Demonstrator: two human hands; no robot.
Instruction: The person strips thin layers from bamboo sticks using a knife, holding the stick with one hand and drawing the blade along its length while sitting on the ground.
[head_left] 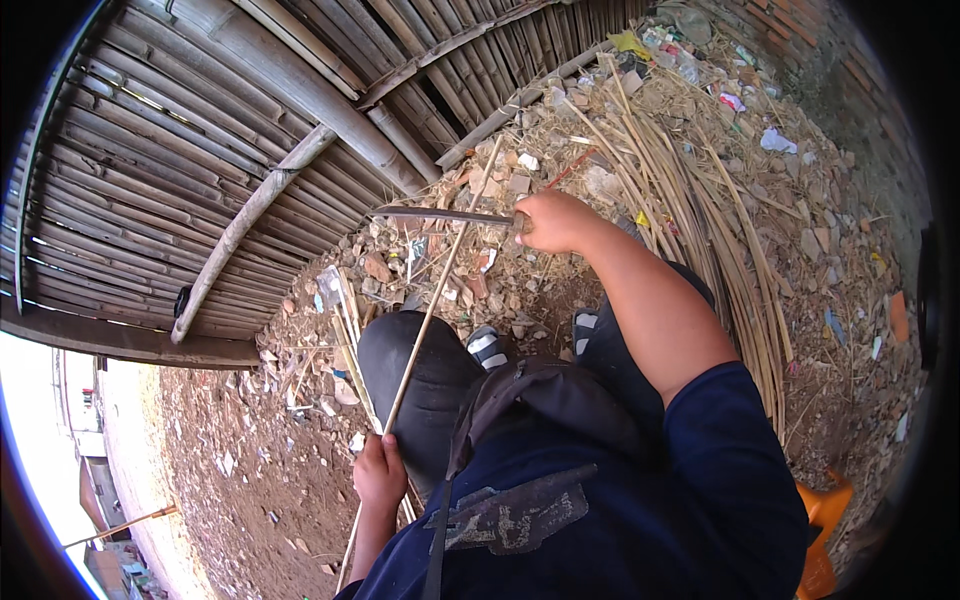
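Note:
My left hand (380,472) is closed around the lower part of a long, thin bamboo strip (427,320). The strip slants up past my left knee, its far end above the rubble. Out in front, my right hand (557,222) grips the handle of a long knife (440,213). Its dark, narrow blade points left and crosses the strip near the upper end; whether blade and strip touch, I cannot tell. More split bamboo strips (352,345) stand beside my left knee, partly hidden by my leg.
A large bundle of split bamboo (705,235) lies on the right. Rubble and litter (490,270) cover the ground around my sandals (487,346). A slatted bamboo wall (140,180) rises at the left and front, a brick wall (830,60) at far right. An orange plastic chair (822,520) shows behind my right side.

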